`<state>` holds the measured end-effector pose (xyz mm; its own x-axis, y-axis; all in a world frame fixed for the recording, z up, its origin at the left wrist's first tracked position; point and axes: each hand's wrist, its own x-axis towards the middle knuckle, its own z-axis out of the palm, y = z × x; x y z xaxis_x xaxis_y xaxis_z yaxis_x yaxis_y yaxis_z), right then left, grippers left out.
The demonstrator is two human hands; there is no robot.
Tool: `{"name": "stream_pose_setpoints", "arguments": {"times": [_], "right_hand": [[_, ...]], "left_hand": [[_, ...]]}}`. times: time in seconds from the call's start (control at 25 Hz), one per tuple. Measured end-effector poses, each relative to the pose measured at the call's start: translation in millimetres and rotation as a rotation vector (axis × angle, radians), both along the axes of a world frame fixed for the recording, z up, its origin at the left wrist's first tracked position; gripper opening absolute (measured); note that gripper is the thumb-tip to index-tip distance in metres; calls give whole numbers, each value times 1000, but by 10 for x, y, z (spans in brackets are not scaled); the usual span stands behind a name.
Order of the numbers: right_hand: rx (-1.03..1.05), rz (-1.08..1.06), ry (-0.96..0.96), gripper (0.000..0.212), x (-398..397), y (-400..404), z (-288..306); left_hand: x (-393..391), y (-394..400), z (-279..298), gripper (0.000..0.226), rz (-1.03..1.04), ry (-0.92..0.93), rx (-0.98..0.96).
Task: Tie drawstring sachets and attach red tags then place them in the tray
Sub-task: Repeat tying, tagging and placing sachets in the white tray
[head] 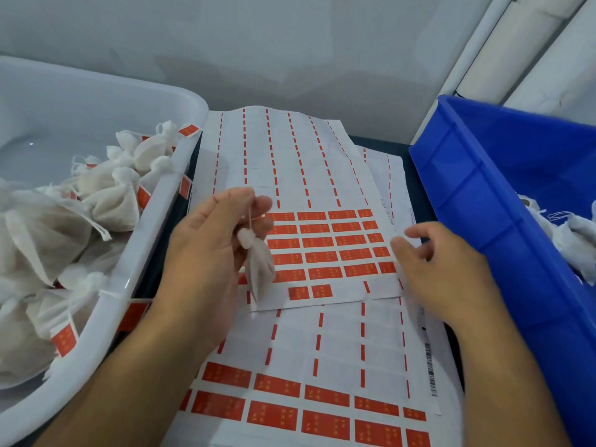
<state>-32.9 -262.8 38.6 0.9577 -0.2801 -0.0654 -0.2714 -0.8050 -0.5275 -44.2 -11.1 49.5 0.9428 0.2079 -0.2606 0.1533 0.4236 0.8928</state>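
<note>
The left hand (206,253) pinches the drawstring of a small white fabric sachet (258,266), which dangles over a white paper sheet of red rectangular tags (325,246). The right hand (445,272) hovers beside it, fingers relaxed. Tagged sachets fill the clear plastic tray (135,262) at left.

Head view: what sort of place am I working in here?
Likely a small packing bench: sheets of red tags on the table, a clear tray of tagged sachets, a blue bin of untagged ones. Left hand holds a sachet.

Small packing workstation: sheets of red tags (325,243) cover the table, a white tray (135,253) of tagged sachets at left, a blue bin (483,201) of untagged stock at right.
</note>
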Motion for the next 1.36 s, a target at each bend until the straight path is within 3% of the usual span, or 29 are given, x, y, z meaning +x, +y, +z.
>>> {"name": "stream_pose_setpoints", "arguments": {"times": [0.12,0.36,0.52,0.64,0.76,0.88,1.0,1.16,1.24,1.36], "right_hand": [[-22,-3,125,36,-1,-125,-24],[115,9,149,26,3,-146,4],[557,62,120,45,-50,-91,141],[920,285,220,73,-156,-51,269],[809,476,342,71,-231,94,269],[721,477,384,58,-261,275,230],[630,489,380,51,-255,352,177],[736,367,282,34,-234,351,136],[849,294,225,33,-213,391,114],[990,266,139,44,-217,528,90]], "left_hand": [[24,29,-15,15,58,8,-84],[-27,27,-14,16,75,-153,86],[-48,1,-38,29,-18,-181,110],[-70,-19,-42,38,-41,-230,173],[-75,-25,-54,54,-42,-238,182],[-59,-31,-86,68,-60,-306,202],[-55,-55,-116,62,-93,-326,485],[-102,-70,-138,50,70,-363,953],[-126,-55,-138,38,116,-467,1016],[-152,-63,-141,24,-55,-436,1018]]}}
